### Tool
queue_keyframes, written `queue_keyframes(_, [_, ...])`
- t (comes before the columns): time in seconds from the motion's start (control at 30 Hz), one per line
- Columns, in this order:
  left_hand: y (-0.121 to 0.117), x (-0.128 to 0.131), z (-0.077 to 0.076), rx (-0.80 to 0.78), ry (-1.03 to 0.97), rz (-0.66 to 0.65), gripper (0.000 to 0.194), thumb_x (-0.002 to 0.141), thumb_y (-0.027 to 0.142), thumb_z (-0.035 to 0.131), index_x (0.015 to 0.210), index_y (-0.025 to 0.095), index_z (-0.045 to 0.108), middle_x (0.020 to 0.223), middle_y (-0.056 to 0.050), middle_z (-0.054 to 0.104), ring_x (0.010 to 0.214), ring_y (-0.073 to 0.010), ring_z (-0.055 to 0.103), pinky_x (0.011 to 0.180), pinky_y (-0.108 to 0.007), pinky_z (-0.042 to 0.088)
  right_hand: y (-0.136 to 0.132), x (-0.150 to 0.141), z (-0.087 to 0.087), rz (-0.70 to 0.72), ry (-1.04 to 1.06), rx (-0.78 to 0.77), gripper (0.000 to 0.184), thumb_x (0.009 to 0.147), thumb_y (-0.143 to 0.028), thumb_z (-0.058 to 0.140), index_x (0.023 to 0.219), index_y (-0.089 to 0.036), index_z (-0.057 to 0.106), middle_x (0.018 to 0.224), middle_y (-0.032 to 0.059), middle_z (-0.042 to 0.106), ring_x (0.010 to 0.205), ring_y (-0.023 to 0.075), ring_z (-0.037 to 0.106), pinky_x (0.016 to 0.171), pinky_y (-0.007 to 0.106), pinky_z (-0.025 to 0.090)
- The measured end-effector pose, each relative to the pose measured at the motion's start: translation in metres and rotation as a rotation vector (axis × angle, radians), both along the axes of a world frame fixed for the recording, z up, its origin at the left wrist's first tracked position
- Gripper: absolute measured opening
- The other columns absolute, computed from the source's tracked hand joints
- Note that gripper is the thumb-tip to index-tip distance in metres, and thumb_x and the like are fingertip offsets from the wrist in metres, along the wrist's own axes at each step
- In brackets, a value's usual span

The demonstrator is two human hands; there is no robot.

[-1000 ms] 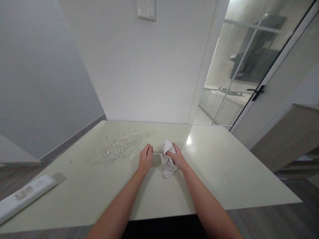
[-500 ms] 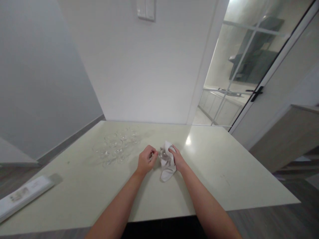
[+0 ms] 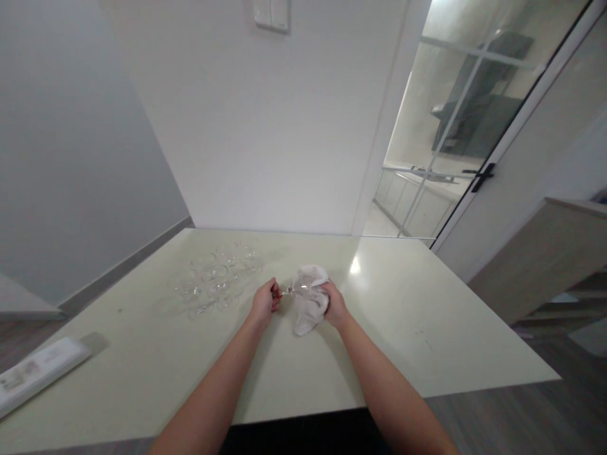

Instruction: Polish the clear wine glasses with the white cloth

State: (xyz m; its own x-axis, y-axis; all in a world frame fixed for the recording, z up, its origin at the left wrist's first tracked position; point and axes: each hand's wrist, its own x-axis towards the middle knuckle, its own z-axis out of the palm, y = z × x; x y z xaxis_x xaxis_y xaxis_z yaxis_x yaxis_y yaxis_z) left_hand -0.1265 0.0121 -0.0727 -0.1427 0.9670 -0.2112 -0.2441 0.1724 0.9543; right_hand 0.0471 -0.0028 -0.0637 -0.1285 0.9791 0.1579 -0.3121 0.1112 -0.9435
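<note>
Over the middle of a pale table (image 3: 403, 328), my left hand (image 3: 264, 301) pinches the stem end of a clear wine glass (image 3: 290, 291) held sideways. My right hand (image 3: 333, 304) is closed on a white cloth (image 3: 307, 298) that wraps the glass's bowl, so the bowl is mostly hidden. Both hands hover just above the tabletop, close together. To the left of my left hand stand several clear stemmed glasses (image 3: 213, 281) in a cluster on the table.
A long white box (image 3: 35, 373) lies at the table's left front corner. A white wall with a switch plate (image 3: 271, 14) rises behind the table. A glass door (image 3: 455, 126) with a black handle stands at the right, beside a wooden cabinet (image 3: 545, 259).
The cloth has shifted to cover the glass bowl more fully, and my left hand has slid out toward the stem's end. The view has drifted slightly.
</note>
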Motion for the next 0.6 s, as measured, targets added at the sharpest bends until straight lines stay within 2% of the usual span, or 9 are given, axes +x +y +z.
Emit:
queue_keyframes(0.1, [-0.001, 0.001, 0.003, 0.097, 0.05, 0.051, 0.034, 0.077, 0.047, 0.045, 0.057, 0.022, 0.034, 0.049, 0.005, 0.041, 0.035, -0.007, 0.024, 0.036, -0.022, 0.015, 0.0, -0.001, -0.005, 0.046, 0.102, -0.199, 0.039, 0.067, -0.04, 0.062, 0.102, -0.023, 0.062, 0.098, 0.0024, 0.07, 0.087, 0.0213, 0.064, 0.075, 0.031, 0.051])
queue_keyframes(0.2, [-0.005, 0.001, 0.008, 0.308, 0.225, 0.086, 0.038, 0.082, 0.045, 0.044, 0.053, 0.021, 0.039, 0.049, 0.003, 0.04, 0.04, -0.0097, 0.031, 0.038, -0.024, 0.021, 0.001, 0.0, -0.014, 0.162, -0.014, -0.322, 0.044, 0.061, -0.039, 0.072, 0.101, -0.023, 0.062, 0.085, 0.0018, 0.071, 0.077, 0.0203, 0.064, 0.068, 0.03, 0.05])
queue_keyframes(0.27, [-0.009, 0.0, 0.01, 0.441, 0.335, 0.074, 0.039, 0.085, 0.044, 0.042, 0.054, 0.021, 0.042, 0.05, 0.001, 0.04, 0.044, -0.0115, 0.035, 0.042, -0.025, 0.025, 0.002, 0.002, -0.018, 0.22, -0.093, -0.275, 0.043, 0.058, -0.038, 0.075, 0.096, -0.021, 0.064, 0.078, 0.0012, 0.07, 0.072, 0.0187, 0.063, 0.067, 0.029, 0.049])
queue_keyframes(0.4, [-0.018, 0.001, 0.012, 0.614, 0.482, 0.033, 0.042, 0.091, 0.045, 0.037, 0.056, 0.021, 0.041, 0.054, 0.001, 0.04, 0.051, -0.0135, 0.038, 0.049, -0.027, 0.03, 0.005, 0.01, -0.02, 0.3, -0.196, -0.022, 0.03, 0.06, -0.03, 0.074, 0.085, -0.017, 0.066, 0.075, -0.0015, 0.067, 0.071, 0.0146, 0.058, 0.069, 0.026, 0.045])
queue_keyframes(0.5, [-0.024, 0.003, 0.012, 0.683, 0.558, 0.007, 0.042, 0.093, 0.045, 0.035, 0.059, 0.021, 0.041, 0.056, 0.001, 0.039, 0.054, -0.0139, 0.039, 0.054, -0.028, 0.032, 0.007, 0.014, -0.019, 0.274, -0.237, 0.049, 0.025, 0.06, -0.028, 0.074, 0.08, -0.017, 0.065, 0.07, -0.0036, 0.064, 0.068, 0.0129, 0.056, 0.066, 0.024, 0.042])
queue_keyframes(0.6, [-0.028, 0.005, 0.013, 0.717, 0.595, 0.003, 0.042, 0.094, 0.044, 0.034, 0.06, 0.02, 0.041, 0.058, 0.001, 0.04, 0.056, -0.014, 0.04, 0.056, -0.028, 0.032, 0.01, 0.016, -0.025, 0.224, -0.273, 0.056, 0.024, 0.06, -0.03, 0.073, 0.078, -0.017, 0.064, 0.068, -0.003, 0.063, 0.066, 0.0141, 0.056, 0.066, 0.026, 0.043])
